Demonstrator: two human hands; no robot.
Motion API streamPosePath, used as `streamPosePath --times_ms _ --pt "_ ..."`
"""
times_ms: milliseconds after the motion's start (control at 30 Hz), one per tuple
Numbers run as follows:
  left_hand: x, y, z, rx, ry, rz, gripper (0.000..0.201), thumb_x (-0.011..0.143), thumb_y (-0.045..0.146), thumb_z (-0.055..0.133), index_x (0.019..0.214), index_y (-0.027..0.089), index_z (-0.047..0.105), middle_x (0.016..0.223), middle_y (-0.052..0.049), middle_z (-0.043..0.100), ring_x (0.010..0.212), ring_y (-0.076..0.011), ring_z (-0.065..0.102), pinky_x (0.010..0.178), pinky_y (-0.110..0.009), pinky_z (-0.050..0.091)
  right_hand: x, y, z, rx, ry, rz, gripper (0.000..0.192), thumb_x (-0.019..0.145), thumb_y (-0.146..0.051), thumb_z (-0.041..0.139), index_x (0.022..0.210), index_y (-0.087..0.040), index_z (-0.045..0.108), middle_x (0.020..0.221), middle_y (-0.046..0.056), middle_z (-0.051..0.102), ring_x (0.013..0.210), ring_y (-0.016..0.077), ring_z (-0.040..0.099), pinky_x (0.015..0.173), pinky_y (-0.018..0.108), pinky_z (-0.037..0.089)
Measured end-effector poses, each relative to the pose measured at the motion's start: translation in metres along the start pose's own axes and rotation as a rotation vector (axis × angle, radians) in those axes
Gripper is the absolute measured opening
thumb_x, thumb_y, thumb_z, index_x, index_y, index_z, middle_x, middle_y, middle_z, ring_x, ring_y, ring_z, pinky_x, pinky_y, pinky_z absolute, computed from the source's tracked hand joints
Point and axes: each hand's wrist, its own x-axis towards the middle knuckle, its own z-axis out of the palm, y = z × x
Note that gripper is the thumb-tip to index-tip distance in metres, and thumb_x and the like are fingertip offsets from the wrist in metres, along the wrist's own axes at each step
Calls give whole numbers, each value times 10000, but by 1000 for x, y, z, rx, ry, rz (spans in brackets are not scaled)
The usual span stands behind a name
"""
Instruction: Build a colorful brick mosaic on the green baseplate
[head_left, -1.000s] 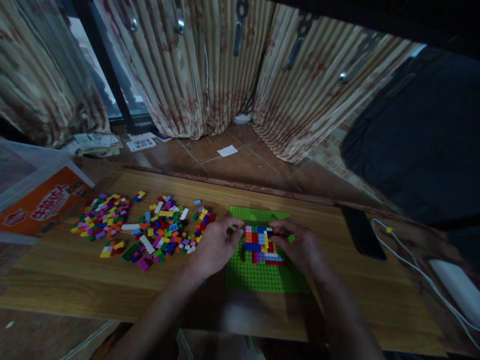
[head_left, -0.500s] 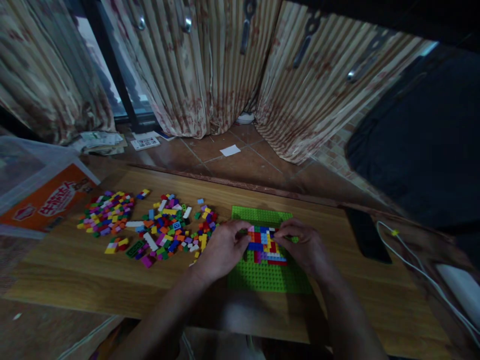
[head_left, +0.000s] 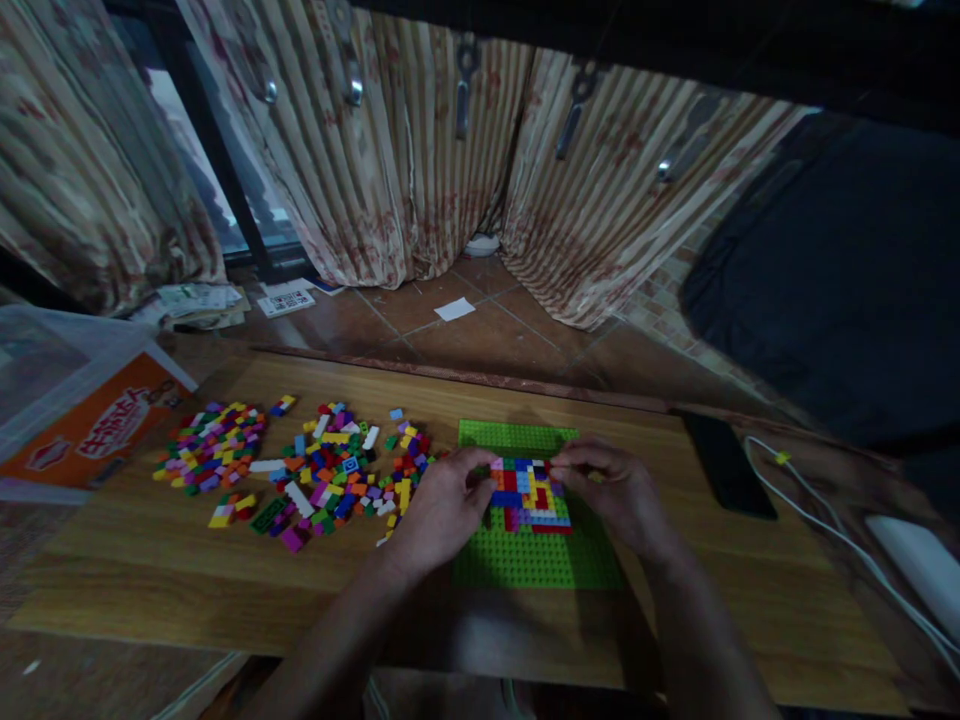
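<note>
Presently I see both hands at a flat green studded plastic baseplate (head_left: 525, 560) lying on the wooden tabletop (head_left: 150, 560), near its front edge and somewhat right of the middle. A patch of multicoloured small bricks (head_left: 529, 493) is pressed onto the plate's middle. My left hand (head_left: 439, 510) rests at the patch's left side, fingers curled, fingertips touching the bricks. My right hand (head_left: 619, 495) sits at the patch's right side, thumb and forefinger pinched at its upper right corner; I cannot tell whether a brick is between them. A loose heap of small coloured plastic bricks (head_left: 300, 465) spreads over the left half of the tabletop. A black flat phone (head_left: 724, 465) lies toward the right edge, a white cable (head_left: 825, 530) beside it.
</note>
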Motion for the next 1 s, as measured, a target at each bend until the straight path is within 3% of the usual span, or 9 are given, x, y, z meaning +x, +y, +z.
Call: streamPosePath --times_ms 133,200,467,633,833,1000 --pt "1 1 -7 -1 30 -10 242 846 220 557 1052 189 679 834 -23 713 673 -145 647 617 -248 500 6 -11 -5 48 365 61 165 762 -370 716 775 -206 726 789 35 716 745 193 656 693 335 533" --pt "4 0 -16 -36 86 -14 239 843 243 566 1040 173 682 807 -25 705 673 -147 634 615 -247 492 8 -17 -4 44 456 53 179 752 -378 726 777 -201 725 772 36 726 728 199 664 677 338 538" --pt "11 -9 -72 -310 483 -60 235 790 309 645 940 133 690 863 -35 696 728 -142 635 671 -241 505 8 -38 23 16 382 -44 134 793 -350 705 813 -222 738 795 21 730 705 176 664 646 304 533" --pt "10 -13 -86 -420 629 -48 226 742 304 689 886 131 694 786 -16 689 678 -130 633 642 -233 519 4 -56 51 6 126 -108 127 830 -344 668 844 -236 732 837 21 718 731 177 655 653 302 528" --pt "7 -17 -91 -351 577 -59 181 769 282 644 871 142 698 801 -21 688 705 -137 632 659 -239 517 -3 -79 82 -154 -357 -250 156 894 -197 583 953 -265 710 953 21 684 872 172 643 768 309 500" --pt "5 -15 -93 -358 549 -97 182 783 286 626 880 145 690 758 -7 674 652 -127 624 638 -234 504 -6 -76 99 -383 -478 -375 191 884 -128 582 942 -262 705 924 30 670 857 190 610 756 335 485"
